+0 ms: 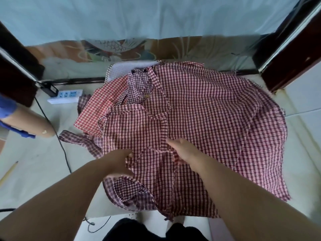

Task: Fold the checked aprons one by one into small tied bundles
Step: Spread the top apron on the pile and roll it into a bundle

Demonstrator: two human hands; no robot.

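Checked apron [217, 119] folds hide fingertips of left hand [119, 162] and right hand [184, 151].

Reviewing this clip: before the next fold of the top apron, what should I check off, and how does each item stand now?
1. Top apron spread flat: not ok, wrinkled.
2. Strap lying on the cloth, not dangling: ok.
3. Left hand grip on the near edge: ok.
4. Right hand grip: cannot tell, it lies on the cloth by the strap.
5. Lighter red apron kept apart: not ok, partly under the top apron.
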